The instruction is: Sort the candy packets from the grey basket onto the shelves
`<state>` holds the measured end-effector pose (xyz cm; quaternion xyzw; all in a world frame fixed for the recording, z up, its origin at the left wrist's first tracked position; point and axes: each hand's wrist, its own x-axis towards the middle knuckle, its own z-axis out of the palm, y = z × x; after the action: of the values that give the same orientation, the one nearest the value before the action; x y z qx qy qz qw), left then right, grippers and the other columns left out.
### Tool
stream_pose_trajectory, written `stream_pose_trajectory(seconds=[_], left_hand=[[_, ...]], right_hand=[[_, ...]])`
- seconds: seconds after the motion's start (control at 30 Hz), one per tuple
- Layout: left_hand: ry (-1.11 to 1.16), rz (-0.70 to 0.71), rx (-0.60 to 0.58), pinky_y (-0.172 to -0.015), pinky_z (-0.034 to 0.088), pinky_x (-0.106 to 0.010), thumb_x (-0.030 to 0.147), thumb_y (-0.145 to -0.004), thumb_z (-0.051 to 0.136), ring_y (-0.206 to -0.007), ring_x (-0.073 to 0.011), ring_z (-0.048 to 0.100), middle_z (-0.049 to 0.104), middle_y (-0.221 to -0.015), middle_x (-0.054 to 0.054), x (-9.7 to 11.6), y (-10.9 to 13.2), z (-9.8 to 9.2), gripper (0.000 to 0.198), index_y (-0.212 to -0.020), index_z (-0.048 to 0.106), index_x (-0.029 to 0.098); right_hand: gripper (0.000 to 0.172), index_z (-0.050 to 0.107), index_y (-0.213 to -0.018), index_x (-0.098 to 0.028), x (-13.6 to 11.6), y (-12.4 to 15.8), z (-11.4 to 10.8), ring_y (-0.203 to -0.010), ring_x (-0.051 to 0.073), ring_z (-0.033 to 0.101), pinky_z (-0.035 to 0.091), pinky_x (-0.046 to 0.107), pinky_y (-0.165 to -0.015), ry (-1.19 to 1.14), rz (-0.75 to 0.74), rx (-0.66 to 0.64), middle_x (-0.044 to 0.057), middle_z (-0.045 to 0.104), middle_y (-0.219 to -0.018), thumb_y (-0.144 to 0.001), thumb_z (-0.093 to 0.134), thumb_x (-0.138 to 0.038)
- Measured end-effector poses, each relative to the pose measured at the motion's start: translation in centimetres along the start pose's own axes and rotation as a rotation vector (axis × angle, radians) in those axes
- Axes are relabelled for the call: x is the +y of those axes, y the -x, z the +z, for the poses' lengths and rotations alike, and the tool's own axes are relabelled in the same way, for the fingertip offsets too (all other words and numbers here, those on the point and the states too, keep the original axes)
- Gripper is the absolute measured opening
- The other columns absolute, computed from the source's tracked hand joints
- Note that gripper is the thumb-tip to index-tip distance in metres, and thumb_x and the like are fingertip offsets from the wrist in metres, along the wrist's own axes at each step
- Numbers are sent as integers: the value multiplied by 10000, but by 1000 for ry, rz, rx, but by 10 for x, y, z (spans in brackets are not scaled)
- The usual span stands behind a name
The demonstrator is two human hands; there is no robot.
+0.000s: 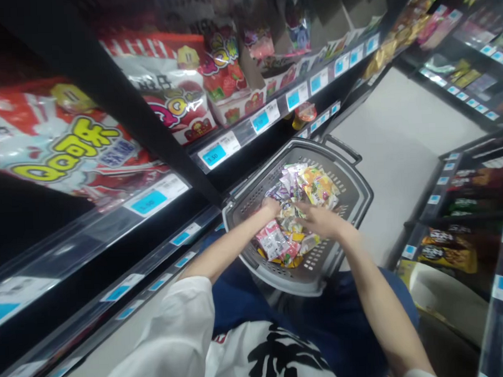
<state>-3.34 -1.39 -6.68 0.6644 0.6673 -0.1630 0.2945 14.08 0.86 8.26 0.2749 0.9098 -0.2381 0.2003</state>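
Note:
Both my hands reach down into a grey plastic shopping basket point(246, 261) in front of my body. My left hand point(271, 206) is curled among the snack packets at the basket's left side; its fingertips are hidden, so what it grips does not show. Across from it, my right hand point(322, 220) touches the packets with its fingers stretched out and apart. Between the hands lie pale and yellowish packets point(289, 212). A pink packet point(274, 240) sits nearest me, a yellow-orange packet point(318, 184) and purple-white packets point(290, 178) lie toward the far end.
On the left, a dark shelf holds large red and white candy bags point(70, 146) behind price tags point(220, 149). A black upright post point(148, 109) stands between them. Pale aisle floor point(398, 121) runs beyond the basket. Shelves with dark snack bags point(446, 255) line the right.

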Motion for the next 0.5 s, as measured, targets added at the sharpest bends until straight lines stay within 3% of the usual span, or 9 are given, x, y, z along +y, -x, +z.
stream_pose_trajectory(seconds=[0.07,0.13,0.3,0.5], left_hand=[[1,-17,-56,-953,569,-458,283,-922,669,-1072,-224,689,720,-1145,-108,-5,-2,6,235,-1097,697,129],[-1,-24,-93,-981,555,-465,290,-927,664,-1107,-218,669,699,-1183,-95,-12,-4,8,239,-1105,682,130],[0,-2,-100,-1003,537,-471,289,-946,635,-1149,-226,647,676,-1227,-101,-21,-7,7,248,-1135,670,133],[-41,63,-159,-956,555,-410,213,-862,734,-1051,-224,690,731,-1054,-118,-26,-10,8,147,-967,713,112]], right_hand=[[553,423,-1519,-176,-24,-4,0,-1244,290,629,463,374,-1058,0,-88,-144,155,623,-1383,-1005,466,-377],[543,441,-1505,-177,-35,-9,-1,-1214,307,647,475,383,-1023,53,-67,-200,163,659,-1329,-1003,475,-380],[548,442,-1490,-113,-31,-32,-7,-1215,330,644,493,392,-975,186,96,-118,212,665,-1294,-1002,466,-361],[505,494,-1433,-108,-35,-55,-15,-1224,323,638,508,382,-941,184,107,-98,215,667,-1285,-1005,443,-370]])
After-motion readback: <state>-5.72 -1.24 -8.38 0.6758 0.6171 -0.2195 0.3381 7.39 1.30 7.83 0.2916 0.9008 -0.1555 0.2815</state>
